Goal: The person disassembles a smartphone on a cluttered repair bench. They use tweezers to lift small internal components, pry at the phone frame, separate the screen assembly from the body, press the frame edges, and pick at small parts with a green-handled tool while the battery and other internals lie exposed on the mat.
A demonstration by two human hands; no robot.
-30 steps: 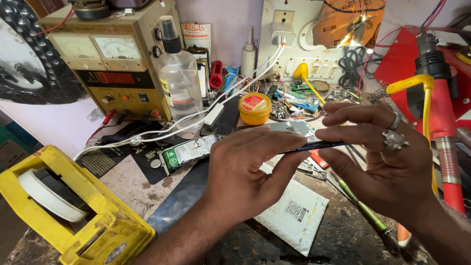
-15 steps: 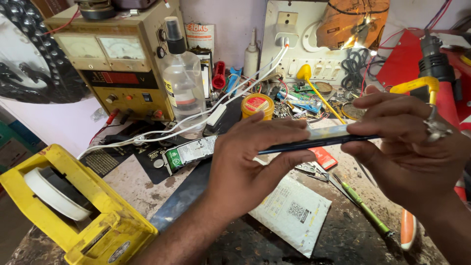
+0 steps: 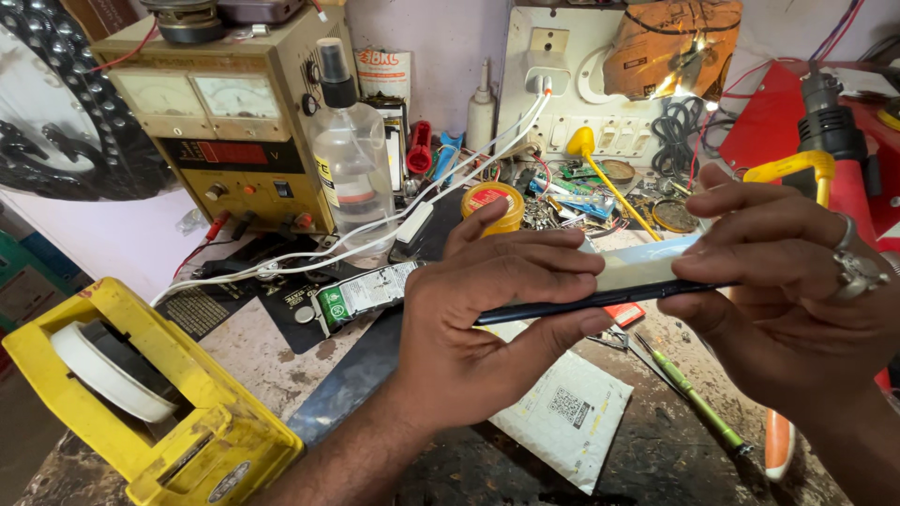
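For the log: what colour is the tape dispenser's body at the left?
Yellow, holding a white roll; the tape dispenser shows in the head view.

Both forearms bare, no sleeves, no gloves, no watch or wristband in view. Left hand (image 3: 487, 328): no rings or other jewellery visible on the fingers that show; short, plain, unpainted nails. Right hand (image 3: 797, 300): 2 silver-coloured metal rings, 1 plain band (image 3: 847, 230) higher up, 1 chunkier ring (image 3: 861, 274) with a raised ornate top on the next finger down. Nails on this hand also short and unpainted. Fine dark hair visible along the left forearm. No tape or bandages on either hand.
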